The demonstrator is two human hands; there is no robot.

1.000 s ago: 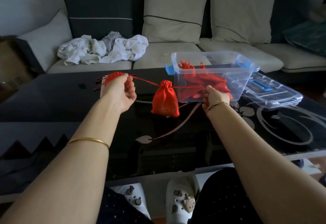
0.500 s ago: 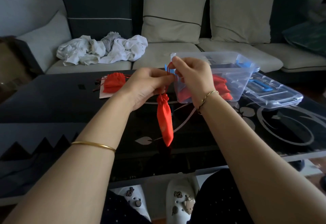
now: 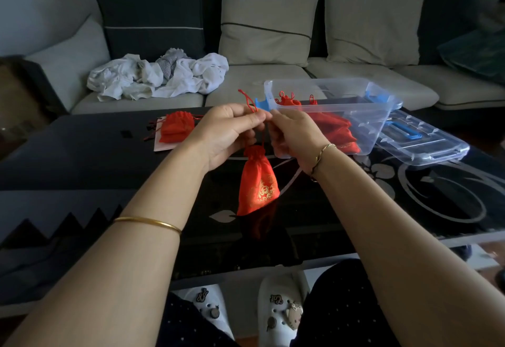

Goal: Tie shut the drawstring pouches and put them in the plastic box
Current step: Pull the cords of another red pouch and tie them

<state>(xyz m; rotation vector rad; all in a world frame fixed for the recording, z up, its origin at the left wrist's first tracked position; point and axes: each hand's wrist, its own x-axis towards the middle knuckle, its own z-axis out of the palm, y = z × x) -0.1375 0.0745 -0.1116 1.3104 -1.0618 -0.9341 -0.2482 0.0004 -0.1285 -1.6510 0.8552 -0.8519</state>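
Observation:
A red drawstring pouch (image 3: 258,182) with gold print hangs by its cords above the black glass table, its neck gathered. My left hand (image 3: 228,133) pinches the red cords (image 3: 247,100) just above the pouch, a loop sticking up past the fingers. My right hand (image 3: 293,134) meets it fingertip to fingertip and pinches the same cords. Behind my right hand stands the clear plastic box (image 3: 382,117) with several red pouches (image 3: 332,125) inside. More red pouches (image 3: 177,126) lie piled on a pale card at the table's left.
The box's clear lid (image 3: 422,141) lies flat to the right of the box. The black glass table (image 3: 82,160) runs left and right under my arms. Behind it is a sofa with cushions and a heap of white clothes (image 3: 158,75).
A second ago my hands were spread apart, pulling the cords taut. They have come together above the pouch, which now hangs lower and has turned its printed face toward me.

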